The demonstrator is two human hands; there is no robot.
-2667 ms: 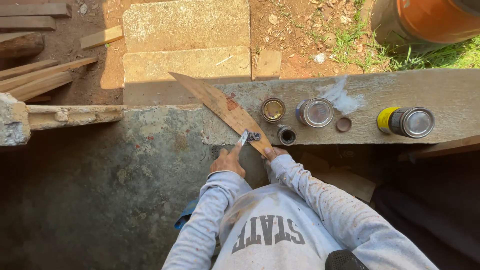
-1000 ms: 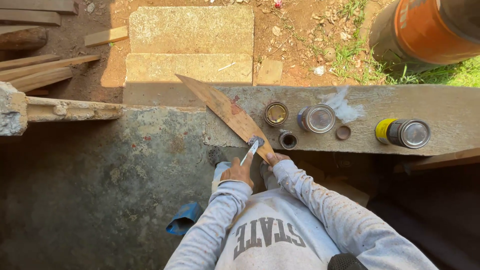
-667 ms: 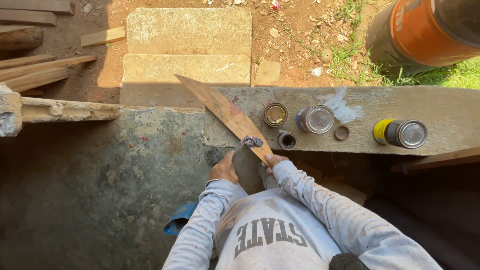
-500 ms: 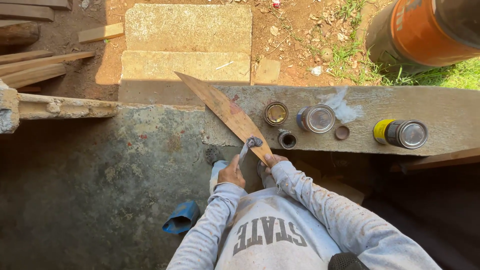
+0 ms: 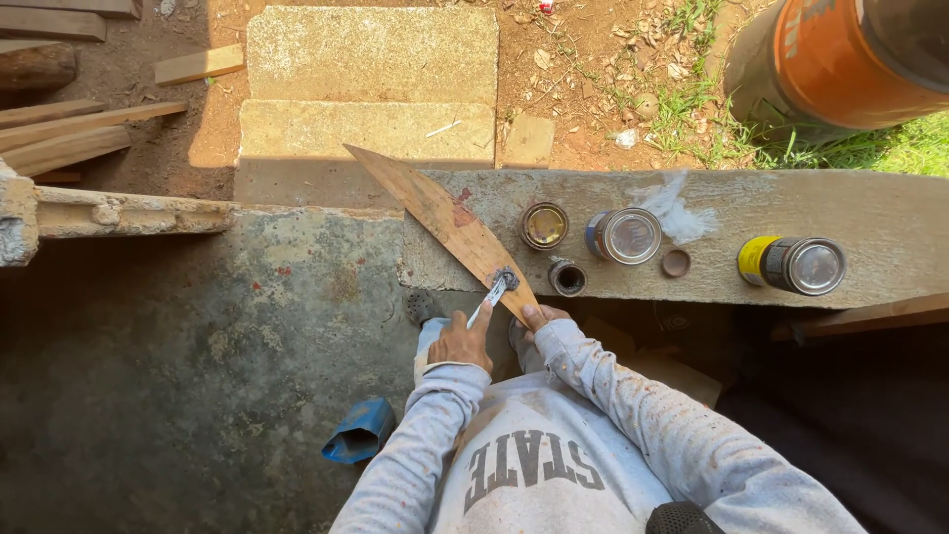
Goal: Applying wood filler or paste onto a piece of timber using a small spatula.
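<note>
A long tapered wooden plank [image 5: 435, 208] lies slanted across a concrete ledge [image 5: 890, 218], its near end pointing at me. My left hand [image 5: 461, 342] grips a small flat-bladed tool [image 5: 490, 295], whose tip rests on a grey patch [image 5: 505, 279] near the plank's near end. My right hand [image 5: 540, 318] holds that near end from below. Both arms are in grey paint-speckled sleeves.
On the ledge stand an open tin [image 5: 544, 224], a shiny-lidded can [image 5: 625, 235], a small round cap [image 5: 676, 263], a small dark pot [image 5: 567, 278] and a yellow can [image 5: 793, 265]. A blue object [image 5: 361, 430] lies on the floor. An orange drum [image 5: 850, 59], stone slabs [image 5: 371, 59] and wood strips [image 5: 59, 129] lie beyond.
My left hand has worked the tool back and forth over the grey patch at the plank's near end. My right hand stays on the plank. The camera shifted slightly.
</note>
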